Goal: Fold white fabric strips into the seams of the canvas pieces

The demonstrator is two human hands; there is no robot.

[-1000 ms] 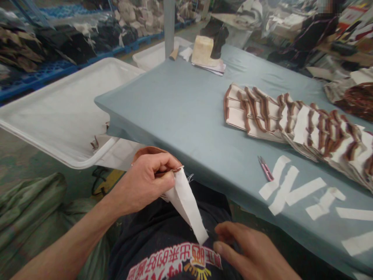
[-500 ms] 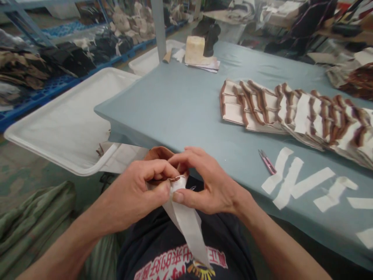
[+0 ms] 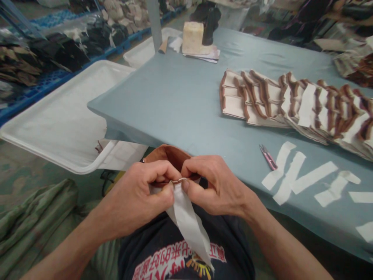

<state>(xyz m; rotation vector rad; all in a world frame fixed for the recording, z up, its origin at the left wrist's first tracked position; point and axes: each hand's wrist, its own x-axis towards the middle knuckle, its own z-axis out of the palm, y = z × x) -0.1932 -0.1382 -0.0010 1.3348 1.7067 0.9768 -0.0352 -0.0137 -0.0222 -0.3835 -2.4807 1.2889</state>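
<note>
Just off the table's near edge, my left hand (image 3: 151, 186) pinches the edge of a brown fabric piece (image 3: 169, 153) between thumb and fingers. My right hand (image 3: 211, 184) grips that same edge close beside it, its thumb pressed against the seam. A white strip (image 3: 190, 221) hangs down from the pinched edge, over the front of a dark printed shirt (image 3: 230, 229). Most of the brown piece is hidden behind my hands.
On the blue-grey table (image 3: 163, 101) lie pink-handled thread snips (image 3: 268, 157), loose white strips (image 3: 314, 177) and a long row of brown-and-white sewn pieces (image 3: 262, 99). A yellowish block (image 3: 192, 37) stands farther back. White bins (image 3: 67, 105) are at left.
My right hand has closed its fingers onto the fabric edge beside my left. More of the brown fabric shows above my hands. The view has shifted slightly.
</note>
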